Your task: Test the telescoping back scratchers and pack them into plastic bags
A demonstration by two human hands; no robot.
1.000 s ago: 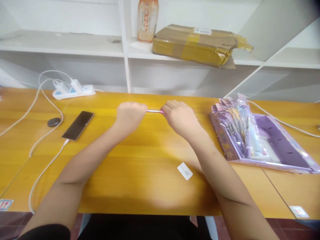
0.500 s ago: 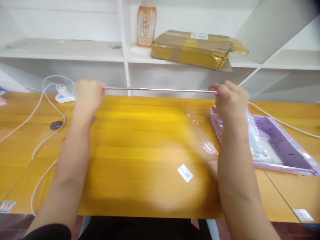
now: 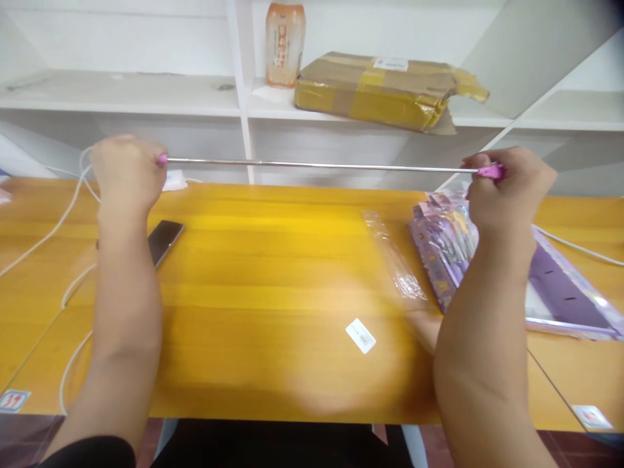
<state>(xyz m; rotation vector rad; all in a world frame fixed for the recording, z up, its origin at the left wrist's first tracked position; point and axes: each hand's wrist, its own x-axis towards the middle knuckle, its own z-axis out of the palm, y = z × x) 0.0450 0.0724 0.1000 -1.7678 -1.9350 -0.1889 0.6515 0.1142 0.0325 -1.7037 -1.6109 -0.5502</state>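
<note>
A thin silvery telescopic rod (image 3: 312,166) with pink ends stretches level between my two fists, above the far part of the table. My left hand (image 3: 129,170) is closed round its left end, where a bit of pink shows. At the other end, a pink handle (image 3: 491,171) sticks out from the closed fingers of my right hand (image 3: 517,185). Behind my right wrist, a purple box (image 3: 570,279) holds several plastic-wrapped items (image 3: 451,237). A clear plastic wrapper (image 3: 397,260) lies on the table to the left of that box.
On the wooden table (image 3: 273,292) are a white card (image 3: 361,335), a dark phone (image 3: 164,240) partly behind my left forearm, and white cables (image 3: 73,195). A taped cardboard box (image 3: 380,91) and an orange-tinted package (image 3: 285,45) stand on the white shelf (image 3: 146,94).
My hands have moved apart, left hand leftward and right hand rightward. The rod between them has grown longer. More of the wrapped items and the phone now show.
</note>
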